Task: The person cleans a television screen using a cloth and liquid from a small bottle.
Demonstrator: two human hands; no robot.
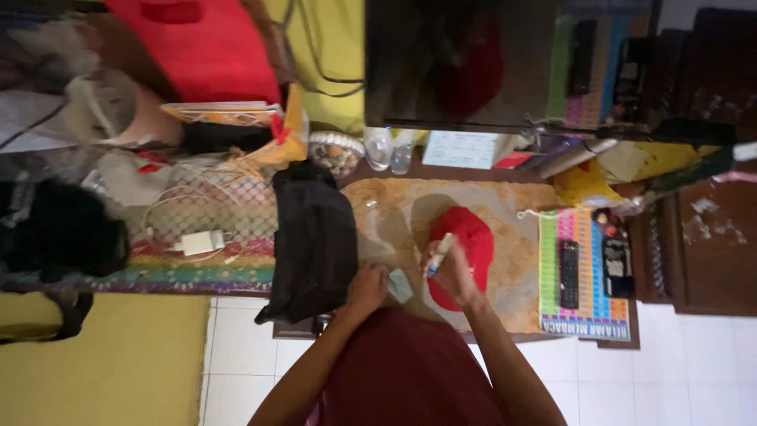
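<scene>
Head view, looking down over the person's dark red shirt onto a low table (505, 308) covered by a tan patterned mat (410, 205).

The right hand (453, 272) is closing around a slim white marker (438, 254), which is pointing up and left out of the fist. The hand is hovering over the lower left edge of a red cap (473, 237) that is lying on the mat; whether hand and cap are touching cannot be told.

The left hand (367, 285) is curling its fingers on a small pale piece of paper or card (400, 284), pinching it at its left side. The piece is sitting between the two hands, just left of the cap and near the front edge of the table.

A black bag (314, 241) is lying just beside the left hand, draping over the table's front edge. Further left, a white charger with coiled cable (201, 241) is resting on a rainbow-striped cloth (197, 272).

To the right of the cap, well apart from the hands, a colourful chart (587, 308) is carrying a black remote control (568, 274) and a second dark device (615, 268). Behind the mat, two clear bottles (390, 150) are standing below a dark screen (461, 63).
</scene>
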